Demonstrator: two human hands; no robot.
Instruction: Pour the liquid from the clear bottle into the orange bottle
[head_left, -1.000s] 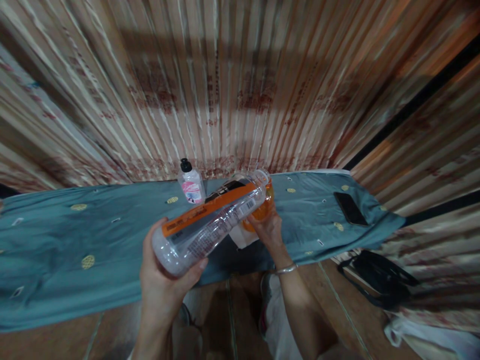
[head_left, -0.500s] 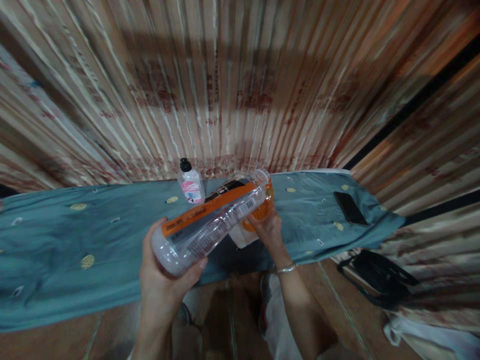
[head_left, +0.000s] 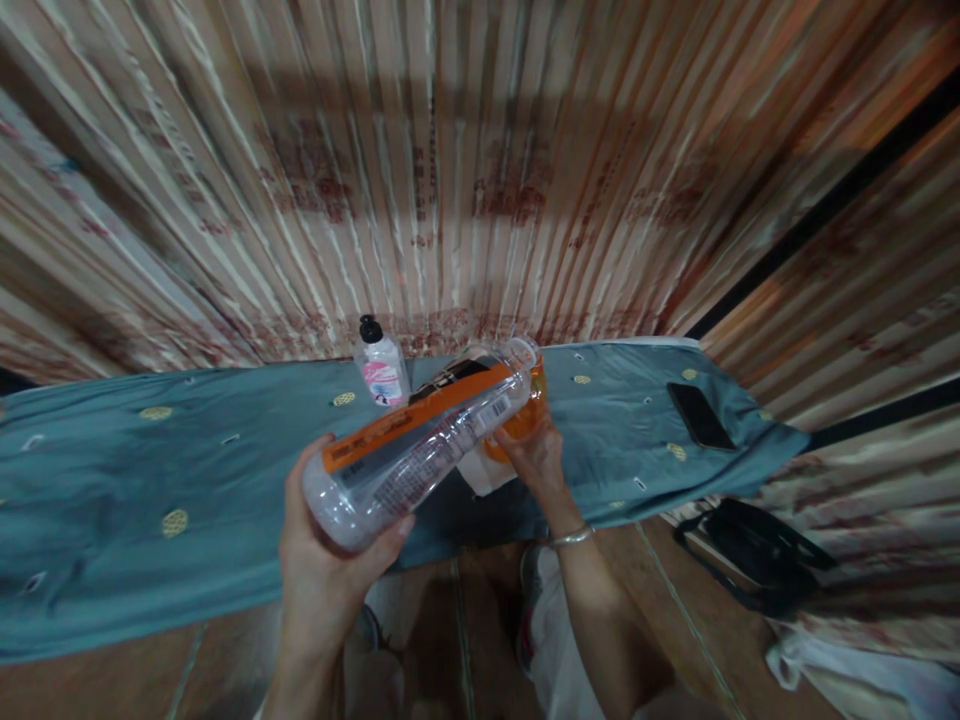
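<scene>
My left hand (head_left: 330, 560) is wrapped round the base of a large clear plastic bottle (head_left: 427, 450) with an orange and grey label. The bottle tilts, its uncapped neck up and to the right. My right hand (head_left: 536, 455) is closed round an orange bottle (head_left: 531, 405) under that neck; the big bottle hides much of it. Whether the two mouths touch, I cannot tell. A white thing (head_left: 487, 475) lies below them, mostly covered. Left of the bottles stands a clear pump-style bottle (head_left: 382, 370) with a black cap and a pink label.
A teal cloth with yellow prints (head_left: 247, 480) covers the narrow table. At its right end lies a black phone (head_left: 701, 416). A black bag (head_left: 765, 550) rests low on the right. Pleated curtain (head_left: 465, 180) hangs right behind the table.
</scene>
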